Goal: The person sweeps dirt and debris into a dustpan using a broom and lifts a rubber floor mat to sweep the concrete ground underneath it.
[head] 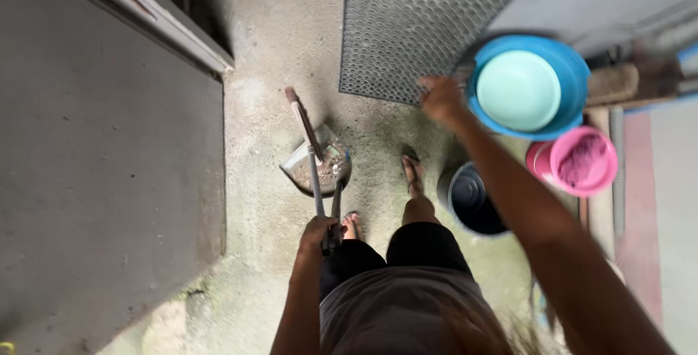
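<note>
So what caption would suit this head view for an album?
Left hand grips dustpan and broom handles; right hand reaches the blue basin beside a rubber mat.

A pink bucket [584,160] sits at the right edge of the frame. A dark bucket [469,199] stands lower centre-right. A grey slab [109,159] fills the left.

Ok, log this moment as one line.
left hand: holds dustpan handle | right hand: at stacked blue basins | dustpan: on concrete floor
</note>
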